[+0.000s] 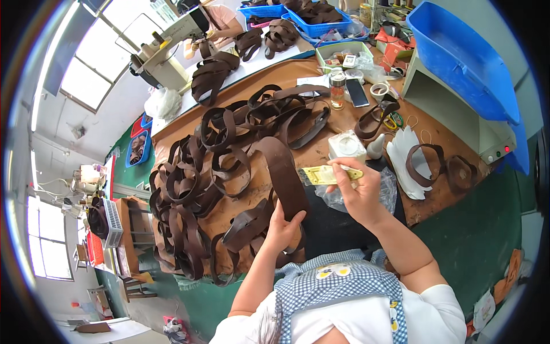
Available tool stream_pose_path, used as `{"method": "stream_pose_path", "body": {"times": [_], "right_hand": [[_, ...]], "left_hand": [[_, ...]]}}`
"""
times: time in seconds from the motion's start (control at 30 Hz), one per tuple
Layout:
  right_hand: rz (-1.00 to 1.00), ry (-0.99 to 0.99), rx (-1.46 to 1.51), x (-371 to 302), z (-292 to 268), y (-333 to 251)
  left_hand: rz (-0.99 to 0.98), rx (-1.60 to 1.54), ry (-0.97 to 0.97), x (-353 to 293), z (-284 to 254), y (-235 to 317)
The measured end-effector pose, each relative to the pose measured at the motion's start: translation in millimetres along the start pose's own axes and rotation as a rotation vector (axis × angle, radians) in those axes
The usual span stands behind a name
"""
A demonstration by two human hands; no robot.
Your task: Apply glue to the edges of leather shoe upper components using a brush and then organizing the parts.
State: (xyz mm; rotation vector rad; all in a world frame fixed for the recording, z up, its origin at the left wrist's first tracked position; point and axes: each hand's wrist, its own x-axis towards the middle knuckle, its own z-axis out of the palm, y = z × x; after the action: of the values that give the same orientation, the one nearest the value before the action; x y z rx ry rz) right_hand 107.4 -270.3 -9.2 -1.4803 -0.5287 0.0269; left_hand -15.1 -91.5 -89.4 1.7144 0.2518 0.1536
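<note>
My left hand (281, 229) grips the near end of a wide dark brown looped strap (279, 169), thumb on top, its flat face turned up. In my right hand (362, 195) is a flat paintbrush (325, 175) with a pale yellow handle, its dark bristles pointing left at the strap's edge. Whether the bristles touch the strap I cannot tell. Just beyond the brush stands a square white tub (346, 145). A heap of similar brown strap loops (192, 189) covers the left and far part of the brown-topped table (266, 179).
Clear plastic (375, 198) lies under my right hand. Further off are a jar (337, 90), a phone (358, 93), a tape roll (379, 90) and white sheets (408, 163). A grey cabinet (452, 100) bears a blue bin (467, 60). Across the table, a person sits by a sewing machine (166, 60).
</note>
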Motion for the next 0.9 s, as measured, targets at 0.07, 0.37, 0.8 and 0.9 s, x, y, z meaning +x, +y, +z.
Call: {"method": "stream_pose_path", "body": {"times": [0.07, 0.37, 0.8, 0.9], "right_hand": [[-0.055, 0.001, -0.03, 4.0, 5.3, 1.1], [-0.176, -0.068, -0.162, 3.9, 11.6, 3.6], [-0.321, -0.268, -0.36, -35.8, -14.4, 1.7], [-0.329, -0.218, -0.4, -41.4, -27.4, 12.4]], "left_hand": [[-0.004, 0.001, -0.009, 1.6, 2.5, 5.7], [-0.001, -0.067, -0.001, 4.3, 1.6, 9.8], [-0.222, -0.869, 0.016, 25.0, -19.5, 28.5], [-0.368, -0.916, 0.049, 30.1, -37.6, 13.5]]}}
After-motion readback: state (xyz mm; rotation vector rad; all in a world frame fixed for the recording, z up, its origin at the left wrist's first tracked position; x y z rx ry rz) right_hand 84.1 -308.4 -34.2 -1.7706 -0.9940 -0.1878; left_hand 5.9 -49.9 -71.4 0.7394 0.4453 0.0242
